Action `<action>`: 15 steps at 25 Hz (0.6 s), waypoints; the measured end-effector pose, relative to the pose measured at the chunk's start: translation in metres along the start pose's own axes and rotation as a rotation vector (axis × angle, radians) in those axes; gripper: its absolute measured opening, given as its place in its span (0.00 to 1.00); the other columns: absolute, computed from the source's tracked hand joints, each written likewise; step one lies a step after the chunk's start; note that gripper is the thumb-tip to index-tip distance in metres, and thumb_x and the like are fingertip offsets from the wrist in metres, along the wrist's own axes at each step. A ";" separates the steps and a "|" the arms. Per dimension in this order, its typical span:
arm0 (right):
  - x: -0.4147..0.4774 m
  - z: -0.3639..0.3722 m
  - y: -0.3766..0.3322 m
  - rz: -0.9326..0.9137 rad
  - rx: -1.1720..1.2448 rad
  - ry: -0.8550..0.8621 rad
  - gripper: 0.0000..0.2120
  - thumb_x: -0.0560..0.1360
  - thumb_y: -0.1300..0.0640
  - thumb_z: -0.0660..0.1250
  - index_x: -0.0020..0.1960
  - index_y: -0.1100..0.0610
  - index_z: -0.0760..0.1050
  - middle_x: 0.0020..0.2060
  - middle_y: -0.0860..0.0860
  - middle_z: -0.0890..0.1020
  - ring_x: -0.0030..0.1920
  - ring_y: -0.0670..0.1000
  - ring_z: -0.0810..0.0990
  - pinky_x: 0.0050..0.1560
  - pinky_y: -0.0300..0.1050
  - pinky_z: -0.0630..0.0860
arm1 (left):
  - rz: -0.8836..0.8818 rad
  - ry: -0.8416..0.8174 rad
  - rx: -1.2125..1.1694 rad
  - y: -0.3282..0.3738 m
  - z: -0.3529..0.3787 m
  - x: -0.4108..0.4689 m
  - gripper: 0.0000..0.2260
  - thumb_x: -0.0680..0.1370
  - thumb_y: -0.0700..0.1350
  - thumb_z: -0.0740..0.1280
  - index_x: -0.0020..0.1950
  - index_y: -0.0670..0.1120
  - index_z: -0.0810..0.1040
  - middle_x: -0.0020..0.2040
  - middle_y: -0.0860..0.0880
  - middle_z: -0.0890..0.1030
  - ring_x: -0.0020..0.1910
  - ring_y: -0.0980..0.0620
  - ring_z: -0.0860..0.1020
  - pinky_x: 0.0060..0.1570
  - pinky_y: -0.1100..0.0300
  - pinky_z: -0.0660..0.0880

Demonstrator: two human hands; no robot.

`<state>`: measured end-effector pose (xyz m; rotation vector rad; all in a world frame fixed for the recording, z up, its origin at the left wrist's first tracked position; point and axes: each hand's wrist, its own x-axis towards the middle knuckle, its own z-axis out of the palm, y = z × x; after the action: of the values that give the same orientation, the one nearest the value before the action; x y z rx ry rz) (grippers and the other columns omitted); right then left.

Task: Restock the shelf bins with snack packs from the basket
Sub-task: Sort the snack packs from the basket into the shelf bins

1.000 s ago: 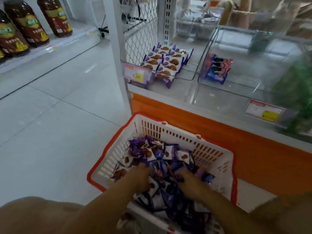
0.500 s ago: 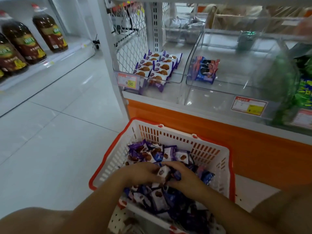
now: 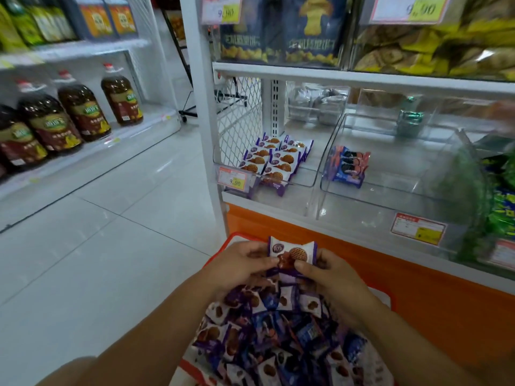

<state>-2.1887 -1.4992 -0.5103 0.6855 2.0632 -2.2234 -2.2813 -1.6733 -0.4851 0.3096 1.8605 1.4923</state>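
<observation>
Foreground, left to right: left hand (image 3: 242,263) pinches the left edge of one purple-and-white snack pack (image 3: 291,253), thumb on its face. The pack is held upright above the basket (image 3: 388,298), below the shelf front. Right hand (image 3: 331,274) pinches the pack's right lower edge, so both hands grasp the same pack. Beneath them the basket is heaped with loose packs (image 3: 278,330), purple and blue mixed. Shelf, left to right: left bin (image 3: 301,185) holds two short rows of matching purple packs (image 3: 274,160), with most of the bin bare. Middle bin (image 3: 395,174) holds a single blue cookie pack (image 3: 349,167). The far right bin shows green packs (image 3: 501,207), blurred. Judgement: restocking is at an early stage. This pack likely belongs in the left bin. Nearly the whole basket remains to sort and place.
</observation>
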 end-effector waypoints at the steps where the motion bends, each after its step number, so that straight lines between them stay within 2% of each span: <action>1: 0.000 -0.001 -0.008 0.000 0.039 -0.017 0.17 0.69 0.54 0.73 0.56 0.55 0.78 0.50 0.52 0.85 0.48 0.52 0.85 0.50 0.48 0.81 | 0.020 0.003 -0.001 0.009 -0.002 0.000 0.07 0.77 0.40 0.69 0.54 0.48 0.81 0.49 0.50 0.85 0.47 0.52 0.84 0.43 0.61 0.81; 4: 0.001 0.002 -0.039 -0.063 -0.028 0.004 0.13 0.73 0.51 0.70 0.56 0.53 0.78 0.47 0.49 0.86 0.47 0.49 0.85 0.52 0.48 0.81 | 0.087 0.017 0.015 0.035 -0.010 0.001 0.08 0.78 0.39 0.69 0.56 0.45 0.81 0.49 0.48 0.85 0.45 0.53 0.85 0.41 0.63 0.80; 6: 0.006 0.013 -0.066 -0.136 -0.128 0.081 0.07 0.75 0.51 0.69 0.52 0.50 0.78 0.41 0.46 0.86 0.42 0.44 0.85 0.43 0.38 0.80 | 0.163 0.087 0.031 0.051 -0.018 0.003 0.09 0.78 0.40 0.69 0.58 0.46 0.81 0.48 0.51 0.85 0.44 0.55 0.84 0.41 0.63 0.80; 7: 0.010 0.021 -0.081 -0.177 -0.175 0.131 0.04 0.75 0.51 0.69 0.49 0.48 0.77 0.40 0.45 0.85 0.40 0.41 0.84 0.38 0.33 0.78 | 0.201 0.147 0.052 0.059 -0.024 0.005 0.10 0.79 0.43 0.68 0.60 0.49 0.80 0.48 0.54 0.85 0.45 0.56 0.84 0.44 0.62 0.81; 8: 0.016 0.029 -0.097 -0.214 -0.222 0.182 0.03 0.75 0.50 0.69 0.48 0.46 0.75 0.42 0.44 0.84 0.40 0.40 0.83 0.37 0.32 0.76 | 0.235 0.224 0.088 0.066 -0.030 0.008 0.11 0.79 0.46 0.67 0.62 0.53 0.79 0.49 0.57 0.84 0.46 0.57 0.84 0.49 0.59 0.81; 10: 0.038 0.041 -0.125 -0.314 -0.267 0.288 0.07 0.75 0.51 0.69 0.49 0.46 0.72 0.47 0.45 0.82 0.45 0.43 0.81 0.41 0.36 0.74 | 0.292 0.387 0.177 0.078 -0.045 0.013 0.13 0.81 0.51 0.63 0.65 0.59 0.75 0.55 0.62 0.79 0.54 0.59 0.79 0.57 0.57 0.77; 12: 0.067 0.048 -0.155 -0.377 -0.385 0.388 0.11 0.76 0.53 0.69 0.55 0.51 0.70 0.47 0.46 0.79 0.43 0.45 0.78 0.37 0.37 0.71 | 0.337 0.483 0.284 0.082 -0.063 0.024 0.16 0.82 0.52 0.61 0.70 0.61 0.70 0.66 0.57 0.74 0.62 0.57 0.73 0.60 0.60 0.69; 13: 0.085 0.047 -0.166 -0.350 -0.493 0.422 0.14 0.76 0.54 0.69 0.59 0.54 0.70 0.47 0.47 0.77 0.43 0.47 0.76 0.36 0.38 0.70 | 0.344 0.502 0.334 0.081 -0.071 0.031 0.18 0.82 0.51 0.61 0.72 0.61 0.66 0.71 0.56 0.70 0.66 0.56 0.70 0.59 0.61 0.67; 15: 0.119 0.049 -0.178 -0.173 -0.815 0.389 0.16 0.76 0.53 0.70 0.59 0.59 0.70 0.45 0.51 0.75 0.43 0.50 0.75 0.37 0.41 0.70 | 0.334 0.491 0.404 0.075 -0.084 0.044 0.21 0.82 0.51 0.60 0.75 0.60 0.62 0.76 0.55 0.64 0.72 0.54 0.65 0.63 0.60 0.66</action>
<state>-2.3667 -1.4927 -0.3813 0.8969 2.9777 -1.1271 -2.3858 -1.6878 -0.4268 0.4963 2.6170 1.4874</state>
